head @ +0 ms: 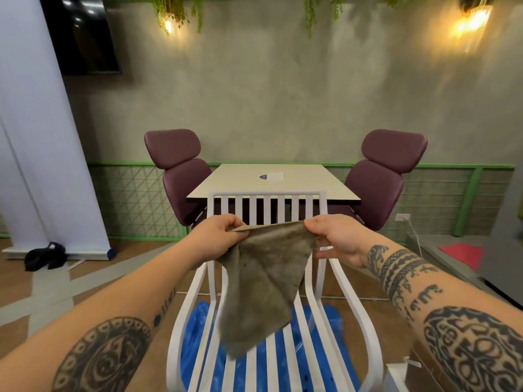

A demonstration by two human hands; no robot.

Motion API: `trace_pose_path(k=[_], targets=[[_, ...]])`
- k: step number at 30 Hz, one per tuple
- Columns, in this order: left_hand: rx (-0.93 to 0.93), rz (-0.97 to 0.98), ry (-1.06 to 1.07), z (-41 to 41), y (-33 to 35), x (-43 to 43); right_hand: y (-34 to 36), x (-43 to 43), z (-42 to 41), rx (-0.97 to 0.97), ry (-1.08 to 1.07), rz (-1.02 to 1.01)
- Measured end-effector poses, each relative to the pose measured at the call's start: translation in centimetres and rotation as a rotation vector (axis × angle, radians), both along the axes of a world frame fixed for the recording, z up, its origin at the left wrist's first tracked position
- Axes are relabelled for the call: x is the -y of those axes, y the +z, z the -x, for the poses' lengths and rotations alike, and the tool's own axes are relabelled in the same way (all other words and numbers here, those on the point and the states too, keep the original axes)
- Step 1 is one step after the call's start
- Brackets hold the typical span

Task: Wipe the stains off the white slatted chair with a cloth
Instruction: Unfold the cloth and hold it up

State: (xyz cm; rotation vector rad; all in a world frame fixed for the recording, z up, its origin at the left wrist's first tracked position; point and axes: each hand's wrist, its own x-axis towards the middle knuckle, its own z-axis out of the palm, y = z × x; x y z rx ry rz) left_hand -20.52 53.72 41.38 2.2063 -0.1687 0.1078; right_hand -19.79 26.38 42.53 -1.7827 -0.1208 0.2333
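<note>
A: What stands against the grey concrete-look wall [283, 94]?

B: One beige table [226, 185], flanked by two padded seats, the left purple chair [181, 171] and the right purple chair [382, 179]. Two lit lamps glow high up, the left lamp [168, 25] and the right lamp [472, 21], among hanging plants [314, 9]. One black screen [82, 38] hangs at the upper left.

A: And the thing to be cleaned?

B: One white slatted chair [314, 315] stands nearest the person, its back toward the table. A blue plastic sheet [328, 323] shows through the seat slats.

A: How many cloths?

B: One grey-brown cloth [266, 278]. The left hand [218, 236] pinches its upper left corner and the right hand [336, 239] pinches its upper right corner. The top edge is stretched between them in front of the backrest. The rest hangs to a point over the seat; whether the tip touches the slats cannot be told.

A: Any writing?

B: One white card [275, 176] lies on the table beside one dark round sticker [263, 177], both too small to read. Both forearms carry tattoos, and the lettering there is not legible.
</note>
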Motion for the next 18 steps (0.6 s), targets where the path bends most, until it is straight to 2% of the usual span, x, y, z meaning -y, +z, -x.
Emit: trace_pose_path(k=[4, 7, 11, 13, 15, 16, 18], targets=[[0.033, -0.145, -0.01, 0.2, 1.1, -0.8, 0.8, 0.0, 0.0, 0.101, -0.067, -0.032], [-0.028, -0.089, -0.074, 1.0, 2.1, -1.9, 1.3, 0.2, 0.1, 0.123, -0.117, -0.059], [-0.047, 0.386, -0.036, 0.8, 3.7, -2.1, 2.2, -0.1, -0.3, 0.144, -0.076, -0.085], [-0.039, 0.63, 0.041, 0.3, 4.5, -1.7, 3.3, -0.5, -1.0, 0.152, -0.106, -0.207], [-0.208, 0.906, 0.024, 0.2, 3.8, -1.5, 3.5, -0.5, -1.3, 0.115, -0.135, -0.399], [-0.327, 0.957, 0.001, 0.3, 2.2, -1.6, 2.7, -0.2, -1.3, 0.041, -0.112, -0.463], [-0.521, 0.87, -0.019, 1.6, -2.9, -1.4, -1.3, 0.5, -0.2, -0.205, 0.009, -0.426]])
